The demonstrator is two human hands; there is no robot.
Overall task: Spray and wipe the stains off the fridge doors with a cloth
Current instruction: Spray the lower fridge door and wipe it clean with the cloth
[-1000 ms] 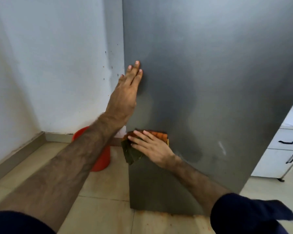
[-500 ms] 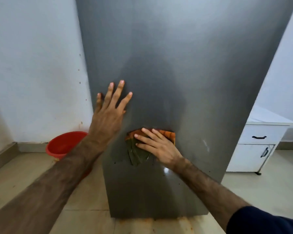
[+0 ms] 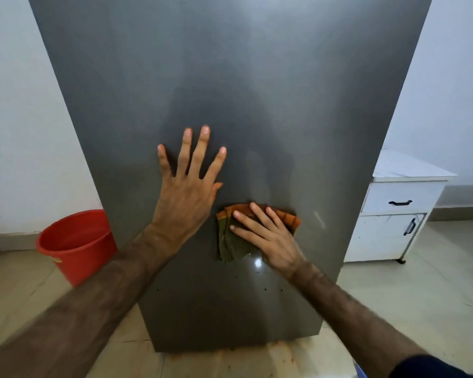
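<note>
Your left hand (image 3: 185,192) lies flat on the grey fridge door (image 3: 230,91), palm against the metal, its fingers straight and spread wide, gripping nothing. Just right of it and a little lower on the door, your right hand (image 3: 268,236) presses the cloth (image 3: 231,241) against the same surface with straight fingers laid across it; the grip here is apart too, the fingers pushing down rather than curling round the fabric. The cloth is folded, orange along its upper edge and dark green below, and it sits on the lower middle of the door, its green part hanging clear beneath your fingers. To the right of the cloth a small pale streak (image 3: 319,219) shows on the door. Left of the fridge a red bucket (image 3: 77,244) stands on the tiled floor (image 3: 393,296) near the white wall, and right of the fridge stands a white cabinet (image 3: 393,214) with dark handles
</note>
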